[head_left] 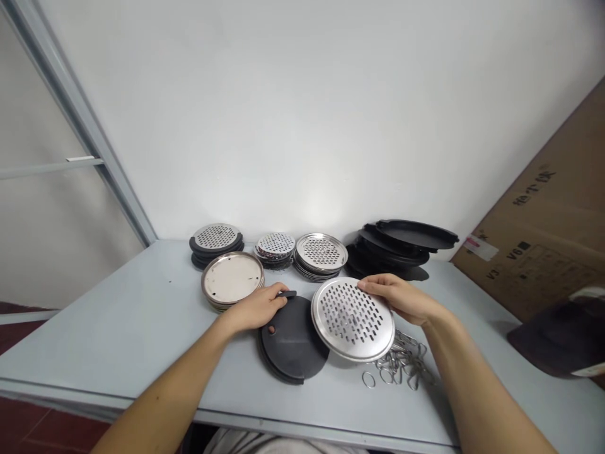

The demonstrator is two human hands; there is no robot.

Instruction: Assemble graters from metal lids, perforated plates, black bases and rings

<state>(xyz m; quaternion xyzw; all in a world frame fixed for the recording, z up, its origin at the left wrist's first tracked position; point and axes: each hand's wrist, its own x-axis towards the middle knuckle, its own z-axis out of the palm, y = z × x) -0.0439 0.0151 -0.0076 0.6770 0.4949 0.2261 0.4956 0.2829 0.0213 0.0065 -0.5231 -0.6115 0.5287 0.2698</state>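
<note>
My left hand (262, 307) grips the upper left rim of a round black plate (297, 340), which is tilted a little above the table; a fingertip shows through a hole in it. In my right hand (397, 295) is a silver perforated disc (352, 320), pinched at its upper right edge. The disc overlaps the right side of the black plate in view; whether the two touch I cannot tell. Just right of and below the disc lies a heap of wire loops (406, 360), with a single metal ring (368, 379) near it.
Along the wall stand black-rimmed perforated discs (217, 237), small perforated discs (276, 244), a pile of rimmed perforated plates (322, 252) and stacked black trays (411, 236). Plain metal plates (233, 277) sit left of my left hand. A cardboard box (543, 221) and dark object (562, 337) are at right.
</note>
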